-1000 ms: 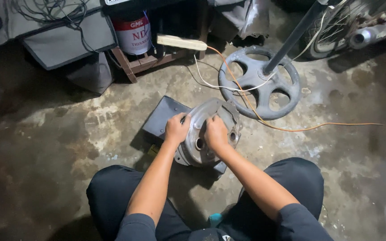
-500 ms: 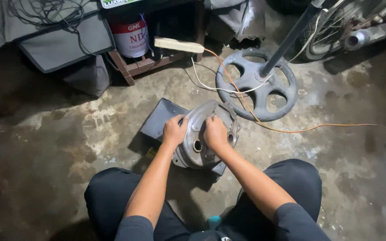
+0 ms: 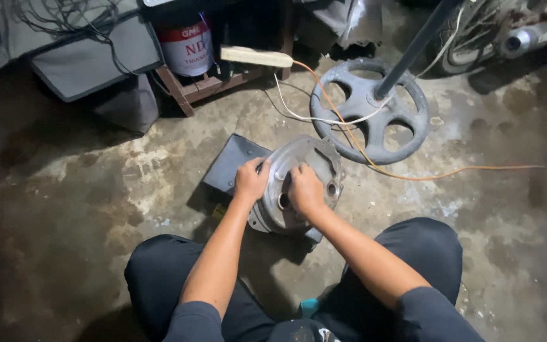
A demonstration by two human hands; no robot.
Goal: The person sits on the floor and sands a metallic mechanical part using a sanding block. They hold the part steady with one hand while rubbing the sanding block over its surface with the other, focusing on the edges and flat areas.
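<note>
1. My left hand grips the left rim of the round grey metal cover, fingers curled over its edge
2. My right hand lies closed on the cover's face, near its centre hole; I cannot tell whether it pinches anything
3. The cover rests tilted on a dark flat block on the stained concrete floor, just ahead of my knees
4. Beyond it stands a spoked round fan base with its pole; an orange cable crosses the base
5. A white tin sits on a wooden pallet at the back
</note>
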